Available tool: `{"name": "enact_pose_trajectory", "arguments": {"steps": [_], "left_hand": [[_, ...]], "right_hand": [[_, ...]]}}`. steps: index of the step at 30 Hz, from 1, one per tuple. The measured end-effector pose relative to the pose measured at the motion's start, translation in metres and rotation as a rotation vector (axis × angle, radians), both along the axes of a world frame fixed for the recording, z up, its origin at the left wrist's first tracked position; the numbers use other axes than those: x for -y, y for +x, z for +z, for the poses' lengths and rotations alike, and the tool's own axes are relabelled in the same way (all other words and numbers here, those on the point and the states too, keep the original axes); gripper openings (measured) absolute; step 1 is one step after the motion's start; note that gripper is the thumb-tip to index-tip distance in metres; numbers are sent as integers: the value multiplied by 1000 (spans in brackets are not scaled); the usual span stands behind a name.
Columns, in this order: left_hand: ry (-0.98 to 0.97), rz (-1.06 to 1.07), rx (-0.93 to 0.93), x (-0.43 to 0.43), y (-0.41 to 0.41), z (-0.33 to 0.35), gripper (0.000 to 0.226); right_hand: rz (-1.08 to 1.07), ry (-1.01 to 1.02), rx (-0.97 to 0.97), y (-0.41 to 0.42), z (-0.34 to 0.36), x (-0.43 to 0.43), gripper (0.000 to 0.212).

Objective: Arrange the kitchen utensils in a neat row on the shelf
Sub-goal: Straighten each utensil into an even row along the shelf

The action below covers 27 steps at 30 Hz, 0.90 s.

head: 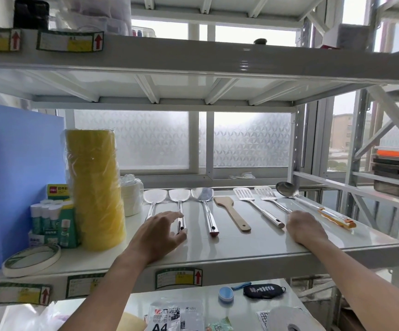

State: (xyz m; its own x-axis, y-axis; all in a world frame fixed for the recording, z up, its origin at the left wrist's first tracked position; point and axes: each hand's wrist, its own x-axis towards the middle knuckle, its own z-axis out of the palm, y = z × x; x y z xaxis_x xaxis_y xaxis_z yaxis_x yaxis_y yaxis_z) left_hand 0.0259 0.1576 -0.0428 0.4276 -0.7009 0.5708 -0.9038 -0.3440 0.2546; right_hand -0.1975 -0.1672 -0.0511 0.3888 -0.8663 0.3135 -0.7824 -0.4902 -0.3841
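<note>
White steel shelving is standing against a frosted, patterned window, and its glossy middle shelf [253, 244] is carrying the whole set. Seven utensils are lying side by side, heads toward the back edge and handles toward the front edge. By my judgement the row is nearly finished.

From the left-hand end, beside a wrapped stack of yellow tape rolls [95, 187], they are running:
- first steel turner [154, 199], broad and mirror-bright
- second steel turner [179, 195], much the same
- red-tipped spatula [203, 194], polished and tapering
- wooden spatula [227, 206], flat, matte and pale
- first slotted turner [245, 194]
- second slotted turner [266, 192]
- ladle [286, 188], round-bowled with an orange handle

The four on the left are lying fairly parallel. The three on the right are slanting toward the right front corner, so straightening and evening the gaps is probably what is remaining.

The left grip [162, 232] is bracketing the second steel turner's handle end between thumb and forefinger — a light pinch, as far as I can judge. The right grip [305, 228] is covering the second slotted turner's handle end, knuckles up; whether it is clasping it I cannot tell.
</note>
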Motion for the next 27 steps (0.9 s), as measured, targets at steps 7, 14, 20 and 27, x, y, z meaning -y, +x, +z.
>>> {"name": "enact_pose_trajectory", "arguments": {"steps": [7, 14, 20, 27], "left_hand": [[-4, 5, -42, -2, 2, -2, 55], [-16, 1, -55, -1, 0, -1, 54], [-18, -5, -57, -2, 1, -1, 54], [-18, -11, -55, -2, 0, 0, 53]], "right_hand": [[93, 57, 119, 0, 0, 10, 28], [155, 23, 132, -1, -1, 12, 27], [182, 6, 95, 2, -4, 18, 27], [179, 12, 93, 4, -4, 18, 27]]}}
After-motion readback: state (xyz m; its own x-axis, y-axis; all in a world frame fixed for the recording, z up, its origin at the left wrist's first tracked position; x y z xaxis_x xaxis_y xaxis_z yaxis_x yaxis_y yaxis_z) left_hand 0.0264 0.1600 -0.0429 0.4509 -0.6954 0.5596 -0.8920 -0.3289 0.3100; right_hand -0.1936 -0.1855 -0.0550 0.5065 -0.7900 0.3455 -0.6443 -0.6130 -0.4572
